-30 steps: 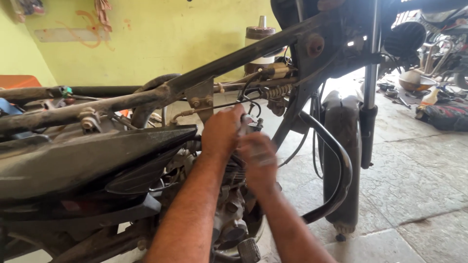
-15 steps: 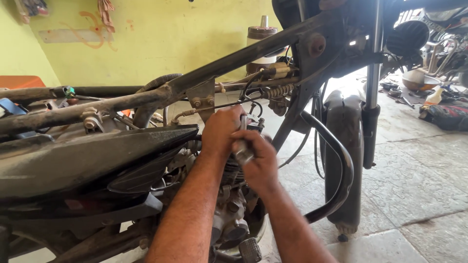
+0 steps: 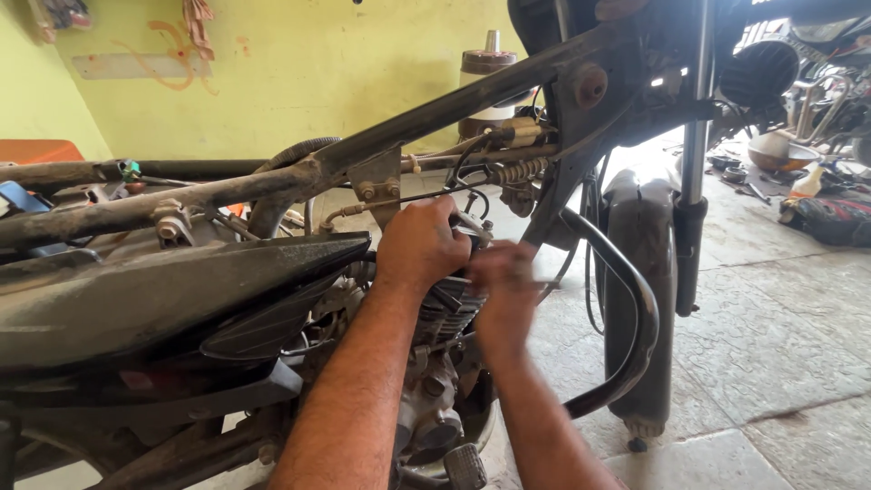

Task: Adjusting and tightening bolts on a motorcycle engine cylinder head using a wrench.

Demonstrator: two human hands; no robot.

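Working at the motorcycle engine (image 3: 445, 313), I see my left hand (image 3: 419, 243) clamped on it; right hand (image 3: 502, 289) blurred, grip unclear, above a concrete floor (image 3: 771, 354), yellow wall (image 3: 318, 63) behind.

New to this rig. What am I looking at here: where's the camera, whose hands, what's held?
There is no robot here: a person works with two bare hands, and the single camera sits on that person's head, looking down along the forearms. In front is a stripped motorcycle: its bare frame tube runs diagonally across the view, with a black side panel lower left and the front tyre at right on a stone floor. The left hand is curled over the top of the finned engine, gripping a small metal part that is mostly hidden. The right hand is blurred with motion beside it, so whether it holds anything cannot be told. Tools and parts lie on the floor far right.
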